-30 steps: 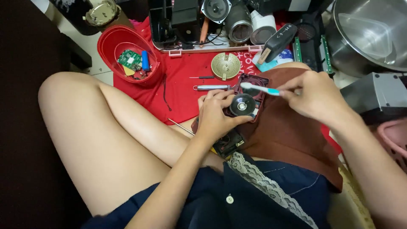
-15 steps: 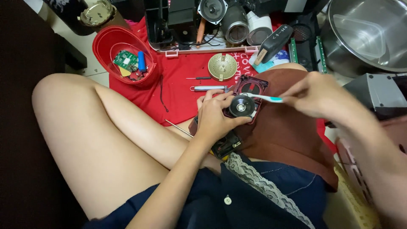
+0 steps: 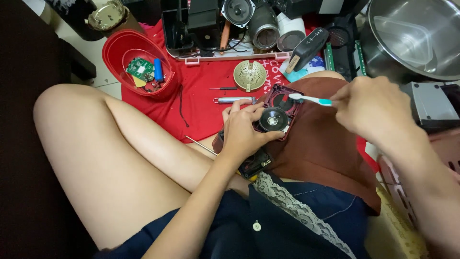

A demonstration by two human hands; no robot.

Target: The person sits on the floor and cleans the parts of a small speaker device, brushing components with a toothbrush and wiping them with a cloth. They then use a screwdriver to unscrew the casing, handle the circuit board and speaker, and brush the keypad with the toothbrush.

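Since the earlier frame, the toothbrush [image 3: 309, 99] is being carried from the round speaker [image 3: 273, 119] up to the far edge of the dark red housing [image 3: 280, 98], and the right hand [image 3: 373, 112] is being drawn slightly outward. The housing is being steadied on the brown cloth [image 3: 326, 148] over the lap by the left hand [image 3: 244, 132], whose fingers are being curled around its near side, with the thumb pressed beside the speaker. The speaker is being shown as a black disc with a shiny silver centre, seated in the squarish, open, dark red frame, which is being tilted toward the right. The toothbrush, white with a teal grip, is being pinched in the clenched fingers of the right hand, its bristle head touching the frame's upper rim. Beyond the hands, a small screwdriver [image 3: 223, 88], a silver tool [image 3: 235, 100] and a round perforated grille [image 3: 249, 75] are lying on the red cloth [image 3: 201, 108]. A red bowl [image 3: 139, 52] holding a green circuit board [image 3: 139, 68] and a blue cylinder [image 3: 158, 69] is sitting to the left, and a steel pot [image 3: 412, 38] to the right.
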